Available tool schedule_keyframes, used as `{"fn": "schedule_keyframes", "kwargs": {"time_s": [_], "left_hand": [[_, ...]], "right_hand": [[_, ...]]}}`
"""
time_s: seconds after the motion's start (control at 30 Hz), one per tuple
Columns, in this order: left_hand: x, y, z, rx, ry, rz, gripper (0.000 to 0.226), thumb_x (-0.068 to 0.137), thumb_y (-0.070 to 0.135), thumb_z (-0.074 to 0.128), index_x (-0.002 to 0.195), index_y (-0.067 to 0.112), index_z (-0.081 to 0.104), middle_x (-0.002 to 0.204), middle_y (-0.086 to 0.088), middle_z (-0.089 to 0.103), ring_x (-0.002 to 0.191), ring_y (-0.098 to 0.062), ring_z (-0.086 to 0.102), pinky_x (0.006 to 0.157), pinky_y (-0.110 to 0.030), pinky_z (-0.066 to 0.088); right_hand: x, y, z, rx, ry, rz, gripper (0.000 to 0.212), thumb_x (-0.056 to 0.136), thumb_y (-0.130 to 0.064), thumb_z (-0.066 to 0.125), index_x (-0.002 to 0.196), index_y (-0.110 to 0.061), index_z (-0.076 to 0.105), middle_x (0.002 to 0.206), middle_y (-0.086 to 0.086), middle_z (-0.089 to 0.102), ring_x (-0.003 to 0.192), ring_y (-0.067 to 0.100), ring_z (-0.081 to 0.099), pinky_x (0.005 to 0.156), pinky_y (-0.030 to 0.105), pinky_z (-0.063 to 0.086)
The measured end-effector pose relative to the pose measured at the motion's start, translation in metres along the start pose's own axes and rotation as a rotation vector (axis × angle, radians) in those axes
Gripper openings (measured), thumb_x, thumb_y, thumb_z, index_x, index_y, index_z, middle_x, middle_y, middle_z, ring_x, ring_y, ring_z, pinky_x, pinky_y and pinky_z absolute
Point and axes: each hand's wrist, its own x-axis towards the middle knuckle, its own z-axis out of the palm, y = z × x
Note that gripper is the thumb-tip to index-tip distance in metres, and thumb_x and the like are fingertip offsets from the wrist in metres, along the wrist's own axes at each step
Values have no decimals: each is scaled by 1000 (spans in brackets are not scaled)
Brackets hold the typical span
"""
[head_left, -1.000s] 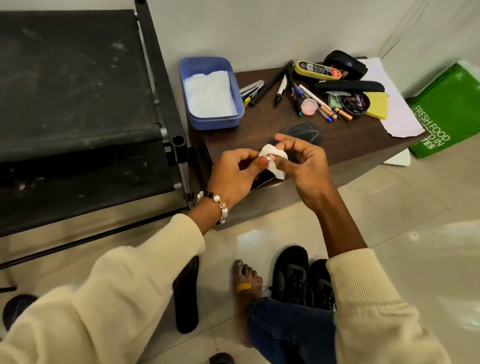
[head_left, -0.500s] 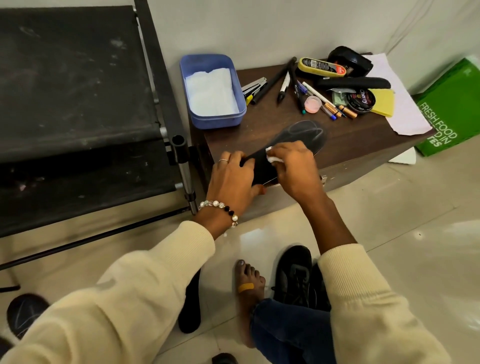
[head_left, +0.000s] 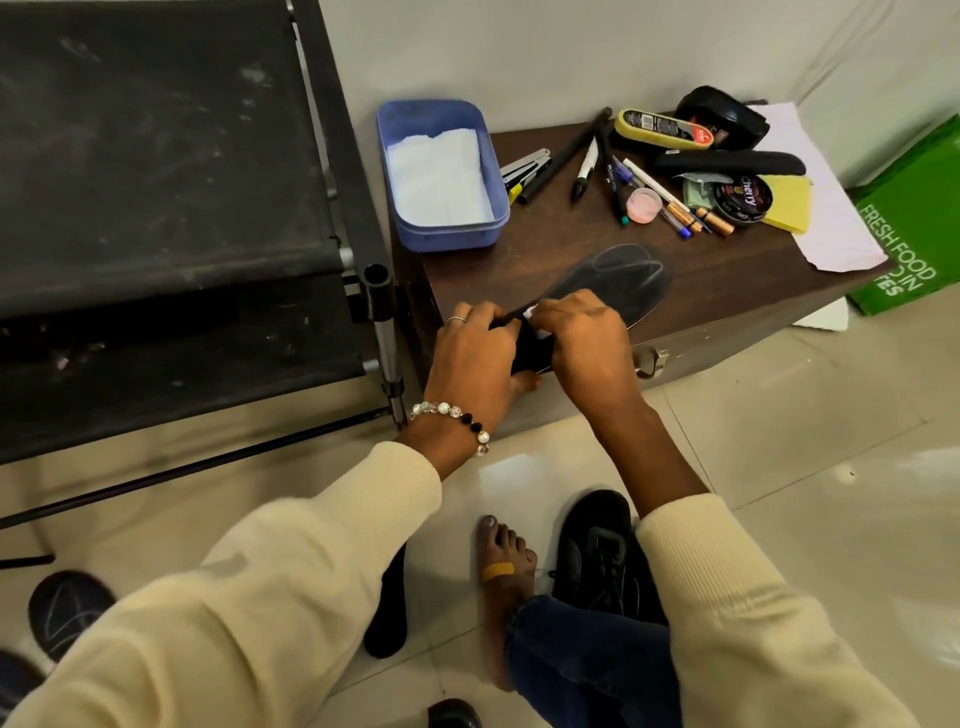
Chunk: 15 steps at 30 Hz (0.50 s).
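Mid-frame: left hand (head_left: 478, 358) gripped black insole (head_left: 618, 280) by heel, right hand (head_left: 582, 338) pinched white wipe (head_left: 531, 313) against it. Wiping step, likely; next stroke needs steady pressure toward toe.

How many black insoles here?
2: one flat black insole on the brown table, held by the left hand, under the right hand's white cloth; another on the tiled floor, partly behind the cream sleeve. More may be hidden.

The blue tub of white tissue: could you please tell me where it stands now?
In the head view, the blue tub stands on the brown table's rear left corner, between the black rack and the stapler.
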Motion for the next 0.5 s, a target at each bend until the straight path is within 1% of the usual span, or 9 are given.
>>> {"fn": "schedule_keyframes", "kwargs": {"time_s": [0.07, 0.13, 0.17, 0.23, 0.3, 0.33, 0.4, 0.43, 0.5], "left_hand": [[1, -1, 2, -8, 10, 5, 58, 82, 44, 69, 132, 18, 56, 129, -2, 50, 121, -23, 38, 100, -31, 36], [1, -4, 3, -28, 4, 7, 59, 81, 45, 70, 132, 18, 57, 128, -2, 51, 121, -22, 38, 99, -30, 36], [2, -5, 2, -38, 3, 10, 60, 80, 45, 71, 131, 18, 57, 127, -1, 52, 120, -22, 38, 98, -29, 35], [3, -7, 1, -41, -2, 19, 61, 77, 47, 72, 129, 17, 59, 125, -1, 53, 118, -21, 39, 96, -27, 33], [4, -8, 1, -35, -16, 23, 61, 77, 47, 72, 128, 16, 60, 125, -1, 53, 118, -22, 39, 95, -27, 33], [3, -8, 1, -26, -16, 24, 61, 77, 48, 72, 128, 16, 59, 125, -2, 53, 118, -22, 39, 96, -28, 34], [3, -7, 1, -21, -19, 28, 62, 78, 49, 71, 129, 16, 58, 126, -2, 53, 118, -22, 39, 96, -28, 34], [3, -7, 1, -30, -21, 25, 63, 78, 49, 71, 130, 16, 58, 127, -2, 52, 119, -22, 39, 97, -28, 34], [3, -7, 2, -40, -13, 17, 64, 78, 48, 71, 131, 16, 56, 128, -2, 52, 120, -22, 38, 98, -27, 33]], "right_hand": [[-8, -4, -3, 2, -29, -44, 27, 84, -14, 61, 111, -12, 69, 107, 9, 67, 101, 25, 57, 81, 35, 49], [-13, -4, -5, 56, 61, -66, 25, 71, -8, 66, 95, -6, 74, 90, 12, 71, 87, 31, 62, 67, 36, 53], [-10, -4, -4, 64, 101, -52, 24, 67, -5, 67, 90, -4, 74, 87, 13, 72, 84, 32, 62, 64, 35, 52], [5, -4, -1, 38, 129, 2, 22, 75, -4, 60, 94, -2, 72, 93, 15, 70, 93, 32, 59, 71, 35, 49], [21, -7, 0, 7, 95, 48, 25, 86, -7, 52, 103, -2, 70, 104, 13, 68, 105, 29, 53, 81, 35, 43], [24, -7, 1, 4, 95, 40, 26, 87, -8, 51, 104, -3, 70, 105, 13, 68, 105, 29, 53, 82, 35, 42], [22, -5, 1, 51, 126, 30, 30, 83, -11, 51, 103, -5, 72, 100, 13, 70, 99, 31, 57, 78, 33, 46], [16, -6, -2, 104, 139, 51, 33, 81, -16, 51, 104, -7, 73, 100, 14, 70, 96, 31, 60, 80, 32, 48], [2, -8, -9, 136, 73, 103, 35, 86, -23, 50, 113, -12, 70, 110, 15, 66, 99, 30, 61, 89, 31, 46]]}}
